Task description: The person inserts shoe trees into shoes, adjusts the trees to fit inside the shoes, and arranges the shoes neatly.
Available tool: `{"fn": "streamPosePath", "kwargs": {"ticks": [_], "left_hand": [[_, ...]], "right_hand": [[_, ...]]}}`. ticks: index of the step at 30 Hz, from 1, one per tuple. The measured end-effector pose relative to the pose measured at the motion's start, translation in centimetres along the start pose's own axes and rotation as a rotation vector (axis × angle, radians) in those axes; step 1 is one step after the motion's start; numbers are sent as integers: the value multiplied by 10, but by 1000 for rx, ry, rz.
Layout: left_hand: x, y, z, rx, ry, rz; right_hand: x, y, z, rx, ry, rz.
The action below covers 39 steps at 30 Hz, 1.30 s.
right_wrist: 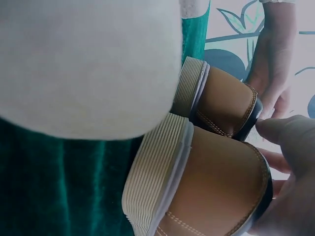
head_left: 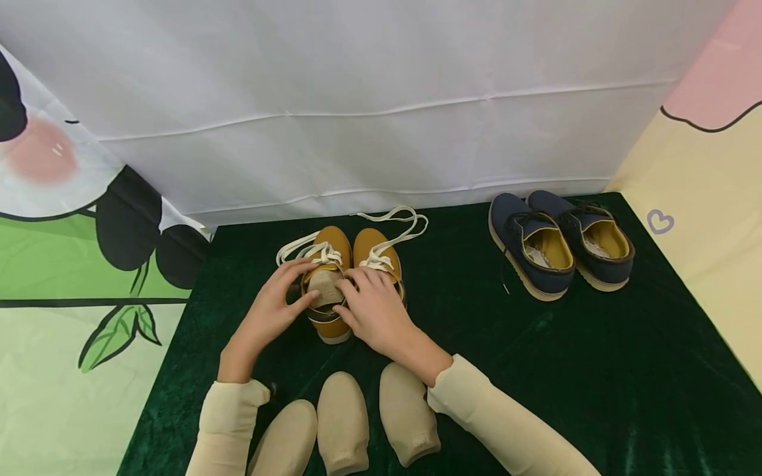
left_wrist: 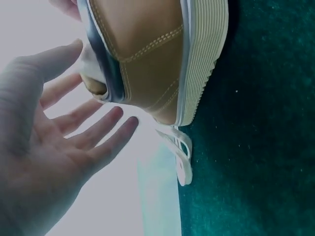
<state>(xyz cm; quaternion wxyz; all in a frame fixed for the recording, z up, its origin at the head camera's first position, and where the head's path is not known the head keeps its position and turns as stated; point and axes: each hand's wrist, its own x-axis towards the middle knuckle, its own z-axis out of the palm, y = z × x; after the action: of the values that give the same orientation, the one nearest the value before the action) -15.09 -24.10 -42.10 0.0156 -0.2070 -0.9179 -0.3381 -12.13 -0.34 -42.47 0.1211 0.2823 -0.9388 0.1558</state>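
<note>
A pair of tan lace-up shoes with white laces and dark collars stands side by side, toes pointing away. In the left shoe (head_left: pixel 335 246), a beige fabric-covered shoe filler (head_left: pixel 325 289) sits in the opening. My left hand (head_left: pixel 275 301) is at that shoe's left side, thumb and fingers spread apart around the opening; in the left wrist view they look relaxed. My right hand (head_left: pixel 375 304) lies over the opening of the right shoe (head_left: pixel 381 246), fingers reaching toward the left shoe's collar. Whether its fingertips touch the filler is unclear.
Three more beige shoe fillers, left (head_left: pixel 286 439), middle (head_left: pixel 343 423) and right (head_left: pixel 407 413), lie nearer me on the dark green cloth (head_left: pixel 536 390). Navy lace-up shoes (head_left: pixel 530 244) stand at the back right. A white curtain (head_left: pixel 369 152) hangs behind.
</note>
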Motion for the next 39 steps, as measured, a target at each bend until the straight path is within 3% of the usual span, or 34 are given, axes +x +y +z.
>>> {"fn": "streamPosePath", "kwargs": {"ticks": [7, 17, 32, 39], "left_hand": [[3, 7, 4, 136, 129, 154], [6, 9, 9, 233, 136, 224], [11, 14, 10, 385, 140, 233], [18, 12, 10, 378, 125, 205]], "right_hand": [[-11, -2, 1, -18, 24, -69], [-14, -1, 4, -28, -11, -104], [-13, 1, 8, -29, 22, -102], [-13, 3, 9, 2, 42, -106]]}}
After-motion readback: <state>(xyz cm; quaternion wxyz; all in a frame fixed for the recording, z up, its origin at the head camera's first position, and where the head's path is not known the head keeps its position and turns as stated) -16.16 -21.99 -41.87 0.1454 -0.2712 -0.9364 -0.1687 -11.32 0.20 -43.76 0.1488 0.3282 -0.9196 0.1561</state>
